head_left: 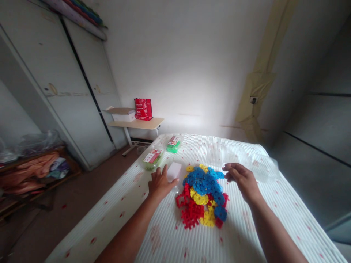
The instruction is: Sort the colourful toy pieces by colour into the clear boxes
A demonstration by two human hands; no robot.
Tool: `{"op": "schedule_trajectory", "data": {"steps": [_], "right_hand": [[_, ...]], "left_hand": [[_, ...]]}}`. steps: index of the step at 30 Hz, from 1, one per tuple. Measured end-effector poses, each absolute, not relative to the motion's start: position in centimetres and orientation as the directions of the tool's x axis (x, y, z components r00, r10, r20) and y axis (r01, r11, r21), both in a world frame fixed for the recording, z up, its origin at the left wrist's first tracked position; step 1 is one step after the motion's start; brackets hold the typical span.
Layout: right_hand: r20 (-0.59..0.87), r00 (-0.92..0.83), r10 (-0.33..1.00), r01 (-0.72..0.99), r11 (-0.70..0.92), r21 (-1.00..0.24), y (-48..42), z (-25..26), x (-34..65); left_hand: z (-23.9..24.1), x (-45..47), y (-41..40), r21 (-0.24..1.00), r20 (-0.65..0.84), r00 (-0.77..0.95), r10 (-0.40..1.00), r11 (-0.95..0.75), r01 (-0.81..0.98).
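A pile of flat plastic building pieces (204, 195) in blue, yellow and red lies on the white striped bed cover (246, 233). My left hand (160, 182) rests on the cover left of the pile, fingers spread, touching a white box (174, 171). My right hand (242, 179) hovers at the pile's upper right edge; its fingers are curled together close to a blue piece, and I cannot make out whether anything is in them. A clear plastic bag (260, 166) lies just beyond that hand.
Two clear packs with green contents (152, 159) (173, 144) sit at the bed's far left. Behind stands a small side table (137, 124) with a red bag (143, 109) and a cardboard box. Grey wardrobe at left, low shelf with cloths (35, 171) beside it.
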State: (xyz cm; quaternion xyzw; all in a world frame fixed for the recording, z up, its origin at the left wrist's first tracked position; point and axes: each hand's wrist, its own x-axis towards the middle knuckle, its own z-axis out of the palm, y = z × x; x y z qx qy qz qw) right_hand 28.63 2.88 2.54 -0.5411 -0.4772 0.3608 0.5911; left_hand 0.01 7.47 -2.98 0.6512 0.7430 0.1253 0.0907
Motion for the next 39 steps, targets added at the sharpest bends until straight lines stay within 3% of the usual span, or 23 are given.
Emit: {"op": "schedule_trajectory", "data": {"steps": [8,28,33,37,39], "right_hand": [[0.192,0.283,0.940,0.115,0.165,-0.980,2.9,2.4,29.0],[0.205,0.284,0.936,0.157,0.166,-0.974,2.9,2.3,29.1],[0.218,0.300,0.929,0.181,0.169,-0.969,2.9,2.5,29.5],[0.223,0.305,0.926,0.193,0.169,-0.966,2.8,2.6,29.6],[0.212,0.307,0.928,0.185,0.160,-0.970,2.8,2.6,29.5]], "left_hand": [[-4.4,1.4,6.9,0.268,-0.072,-0.027,0.997,0.045,0.962],[-5.7,-0.7,5.9,0.205,0.124,0.010,0.992,-0.036,0.978],[-4.2,-0.8,5.5,0.270,0.365,-0.032,0.930,-0.073,0.960],[-2.7,-3.2,7.0,0.434,0.628,-0.224,0.745,-0.096,0.896],[-2.7,-4.9,8.0,0.524,0.654,-0.359,0.665,-0.056,0.850]]}}
